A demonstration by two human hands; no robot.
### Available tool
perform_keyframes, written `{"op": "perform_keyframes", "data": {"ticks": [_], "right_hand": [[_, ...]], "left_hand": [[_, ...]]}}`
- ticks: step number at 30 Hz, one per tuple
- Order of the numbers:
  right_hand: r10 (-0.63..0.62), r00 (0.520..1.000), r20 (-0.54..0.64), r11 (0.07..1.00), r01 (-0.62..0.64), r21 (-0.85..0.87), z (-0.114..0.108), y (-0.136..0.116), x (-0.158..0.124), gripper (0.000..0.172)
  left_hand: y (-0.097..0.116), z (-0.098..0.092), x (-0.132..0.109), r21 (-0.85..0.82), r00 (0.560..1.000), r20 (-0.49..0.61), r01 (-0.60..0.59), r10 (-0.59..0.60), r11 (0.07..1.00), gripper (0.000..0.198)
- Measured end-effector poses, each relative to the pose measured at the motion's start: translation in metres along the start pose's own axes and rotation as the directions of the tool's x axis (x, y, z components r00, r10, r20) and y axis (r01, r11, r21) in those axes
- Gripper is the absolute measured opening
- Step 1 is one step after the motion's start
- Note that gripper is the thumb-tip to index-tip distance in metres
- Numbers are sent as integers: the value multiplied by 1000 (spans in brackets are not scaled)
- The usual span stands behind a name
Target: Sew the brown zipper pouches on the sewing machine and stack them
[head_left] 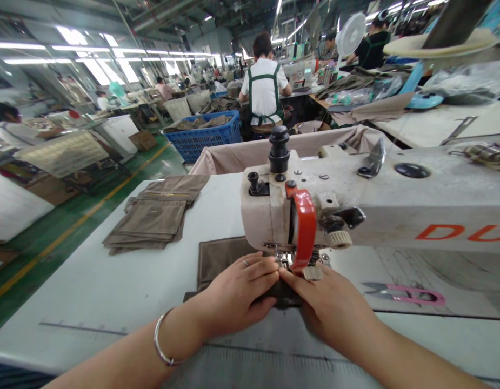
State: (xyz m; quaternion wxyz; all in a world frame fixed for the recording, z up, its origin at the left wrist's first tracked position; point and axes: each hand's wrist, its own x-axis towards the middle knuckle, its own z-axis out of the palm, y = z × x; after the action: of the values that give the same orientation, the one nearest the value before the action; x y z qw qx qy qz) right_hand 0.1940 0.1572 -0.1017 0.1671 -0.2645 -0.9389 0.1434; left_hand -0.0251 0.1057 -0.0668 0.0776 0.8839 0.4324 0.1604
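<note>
A brown fabric piece lies under the head of a white sewing machine, partly covered by my hands. My left hand, with a ring and a bracelet, rests flat on it, fingers stretched toward the metal presser foot. From the other side my right hand presses on the cloth just right of the foot, its index finger extended and nearly meeting the left fingertips. The right hand's other fingers are partly hidden. A red guard curves down in front of the needle area, where the needle itself cannot be made out.
Stacked brown fabric pieces, one with a zipper, lie on the white table at left. Pink-handled thread snips lie right of my right hand. Beyond are a blue crate with fabric and a seated person in a green apron.
</note>
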Motion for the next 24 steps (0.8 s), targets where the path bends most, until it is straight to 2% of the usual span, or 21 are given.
{"op": "perform_keyframes", "data": {"ticks": [5, 8, 13, 15, 18, 24], "right_hand": [[66, 998, 9, 997, -66, -50, -3, -3, 4, 55], [57, 998, -10, 998, -57, -17, -5, -3, 4, 52], [36, 999, -24, 998, -34, 61, -6, -2, 5, 40], [39, 999, -20, 998, -38, 46, -5, -1, 5, 31], [36, 999, -10, 999, -36, 22, -4, -1, 5, 21], [29, 999, -44, 998, -27, 57, -3, 0, 4, 19]], "left_hand": [[-12, -5, 10, -36, 998, 65, 23, -21, 999, 33], [-9, -3, 10, 4, 994, 92, 55, -56, 998, 33], [8, 13, 0, 126, 973, -122, 211, -196, 969, 29], [11, 16, -1, 138, 971, -165, 194, -171, 971, 21], [11, 16, 4, 161, 982, -165, 119, -92, 980, 18], [-1, 8, 9, 114, 991, -124, 72, -58, 991, 23]]}}
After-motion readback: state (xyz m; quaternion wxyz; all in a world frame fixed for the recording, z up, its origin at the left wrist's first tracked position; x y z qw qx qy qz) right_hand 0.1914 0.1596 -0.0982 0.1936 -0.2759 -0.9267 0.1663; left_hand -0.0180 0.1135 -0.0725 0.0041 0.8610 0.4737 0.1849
